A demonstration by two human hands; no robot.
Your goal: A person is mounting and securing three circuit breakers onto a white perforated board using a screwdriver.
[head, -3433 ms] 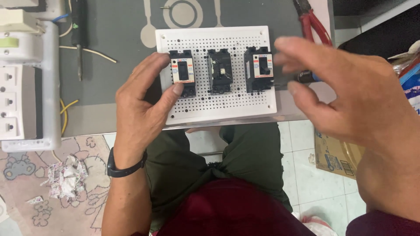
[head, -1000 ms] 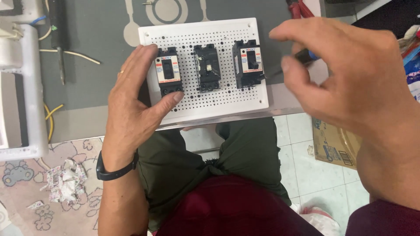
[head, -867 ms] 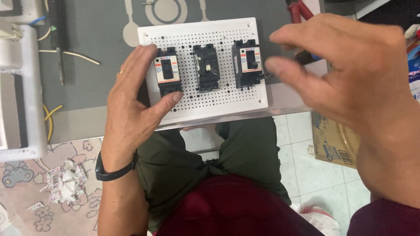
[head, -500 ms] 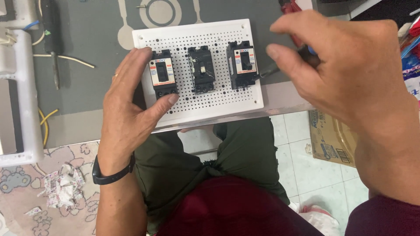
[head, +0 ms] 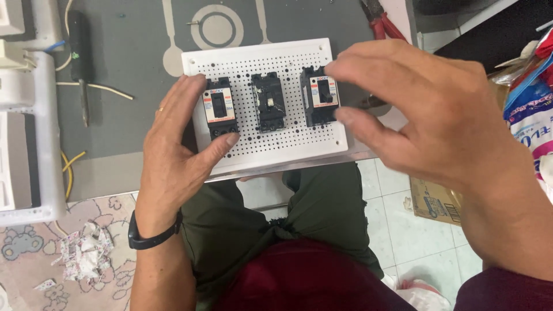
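Observation:
A white perforated board (head: 288, 147) lies on a grey mat at the table's front edge, with three black circuit breakers in a row on it. My left hand (head: 173, 155) grips the board's left edge. Its fingers lie beside the left breaker (head: 219, 108) and its thumb presses the board just below it. The middle breaker (head: 269, 102) stands untouched. My right hand (head: 438, 121) hovers close to the camera with thumb and forefinger a little apart by the right breaker (head: 320, 98). A dark screwdriver (head: 373, 104) shows between the fingers, mostly hidden by the hand.
Red-handled pliers (head: 377, 18) lie behind the board, and a black-handled tool (head: 79, 55) lies at the left by loose yellow wires (head: 72, 167). White plastic housings (head: 29, 132) line the left edge. A cardboard box (head: 432, 201) and shredded paper (head: 83, 259) are on the floor.
My right hand has shifted left and lower, so its fingertips now sit at the right breaker. My left hand keeps its hold on the board.

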